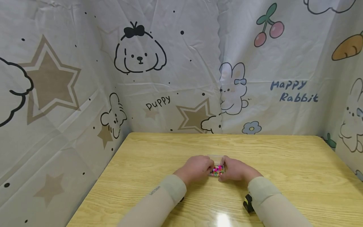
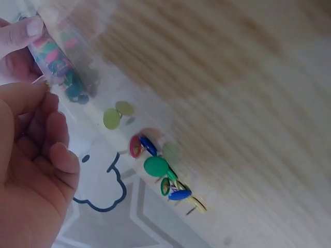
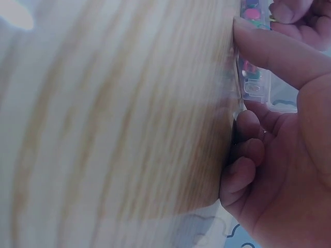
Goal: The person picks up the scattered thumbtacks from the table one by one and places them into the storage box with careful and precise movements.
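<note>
A small clear plastic box point(image 3: 254, 93) of colourful thumbtacks sits on the table with its lid point(image 1: 215, 158) raised at the back. My right hand point(image 1: 237, 168) holds it from the right, thumb on the front wall and a finger at the back. At the box's left end, my left hand point(image 1: 197, 168) pinches a yellowish thumbtack point(image 2: 47, 83) between thumb and finger, mostly covered by the fingertips. Loose on the table in the left wrist view lie a yellow-green tack point(image 2: 111, 119) and a cluster of green, blue, red and yellow tacks point(image 2: 156, 166), which the left hand hides in the head view.
The wood-grain table point(image 1: 141, 157) runs back to a printed cloth point(image 1: 170, 78) hanging behind and along both sides. Strapped at the right wrist is a black device point(image 1: 248, 203). Light glares off the table's near part.
</note>
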A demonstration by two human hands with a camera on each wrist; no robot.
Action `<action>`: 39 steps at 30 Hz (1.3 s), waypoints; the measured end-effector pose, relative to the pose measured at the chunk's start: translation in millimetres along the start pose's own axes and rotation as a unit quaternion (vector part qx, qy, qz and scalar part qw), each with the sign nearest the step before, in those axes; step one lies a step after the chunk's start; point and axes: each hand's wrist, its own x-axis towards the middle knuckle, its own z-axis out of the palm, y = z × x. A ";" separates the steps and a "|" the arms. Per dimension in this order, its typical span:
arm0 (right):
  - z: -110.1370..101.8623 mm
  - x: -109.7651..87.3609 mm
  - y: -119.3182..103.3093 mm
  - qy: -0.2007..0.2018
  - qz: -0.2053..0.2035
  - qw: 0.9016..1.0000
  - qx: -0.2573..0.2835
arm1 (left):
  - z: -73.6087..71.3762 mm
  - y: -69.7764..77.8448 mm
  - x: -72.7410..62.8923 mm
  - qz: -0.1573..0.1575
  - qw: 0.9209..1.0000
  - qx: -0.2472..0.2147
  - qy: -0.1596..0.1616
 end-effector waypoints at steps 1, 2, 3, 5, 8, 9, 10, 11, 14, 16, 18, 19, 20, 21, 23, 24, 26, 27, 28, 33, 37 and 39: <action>-0.4 0.0 -0.3 0.001 0.000 1.000 0.001 | -0.1 0.7 0.2 -0.002 1.000 0.006 -0.001; -1.0 0.0 -0.5 0.001 -0.001 1.000 0.001 | -0.5 1.1 0.4 -0.005 1.000 0.010 -0.004; -1.5 0.0 -1.0 0.003 -0.001 1.000 0.000 | -0.9 1.5 0.5 -0.009 1.000 0.013 -0.006; -2.1 0.3 -1.2 0.004 -0.003 1.000 0.001 | -1.0 1.9 1.1 -0.016 1.000 0.013 -0.014; -2.7 -0.2 -1.9 0.003 -0.005 1.000 0.004 | -0.4 1.3 2.7 -0.026 0.999 0.011 -0.022; -2.7 -0.2 -2.0 0.003 -0.005 1.000 0.005 | -0.4 1.1 2.9 -0.029 0.999 0.009 -0.023; -2.8 -0.3 -2.2 0.002 -0.004 1.000 0.005 | -0.2 0.9 3.0 -0.032 0.999 0.006 -0.024; -2.7 -0.4 -2.3 0.000 -0.003 1.000 0.005 | -0.4 0.8 2.8 -0.035 0.999 0.005 -0.024; -2.2 0.3 -2.4 -0.002 0.002 1.000 0.001 | -0.4 -0.1 0.9 -0.043 0.999 0.004 -0.018; -1.8 0.8 -2.4 -0.001 0.004 1.000 -0.002 | 0.1 -1.1 -0.8 -0.046 0.999 0.004 -0.012; -1.1 1.0 -1.6 -0.003 0.007 1.000 -0.004 | 0.5 -2.4 -2.2 -0.045 0.999 0.002 -0.007; -0.6 1.1 -1.0 -0.004 0.007 1.000 -0.004 | 0.6 -3.0 -2.8 -0.045 0.999 -0.004 -0.005; -0.3 0.9 -0.6 -0.006 0.008 1.000 -0.004 | 0.2 -3.6 -3.9 -0.045 0.999 -0.012 -0.004; 0.2 0.8 0.0 -0.008 0.009 1.000 -0.004 | -0.6 -4.4 -5.2 -0.048 0.999 -0.024 -0.004; 0.8 0.6 1.0 -0.010 0.009 1.000 -0.006 | -2.9 -7.3 -7.7 -0.054 0.998 -0.038 -0.001; 0.7 0.3 1.2 -0.010 0.009 1.000 -0.007 | -4.3 -9.3 -8.9 -0.060 0.997 -0.043 0.001; -0.5 -0.4 0.6 -0.005 0.006 1.000 -0.009 | -8.6 -14.5 -11.3 -0.070 0.997 -0.045 0.005; -1.2 -0.5 0.4 -0.004 0.006 1.000 -0.010 | -10.8 -17.9 -12.3 -0.074 0.996 -0.040 0.007; -1.2 -0.6 0.3 -0.003 0.006 1.000 -0.011 | -12.1 -21.8 -13.7 -0.076 0.997 -0.033 0.007; -2.0 -1.5 -1.2 -0.008 0.011 1.000 -0.009 | -20.2 -41.3 -24.0 -0.091 0.995 -0.029 -0.015; -2.0 -1.6 -2.2 -0.009 0.012 1.000 0.000 | -20.4 -53.4 -32.9 -0.096 0.993 -0.050 -0.049; -0.9 -1.2 -1.7 -0.009 0.013 1.000 0.004 | -17.3 -56.6 -36.3 -0.091 0.991 -0.068 -0.068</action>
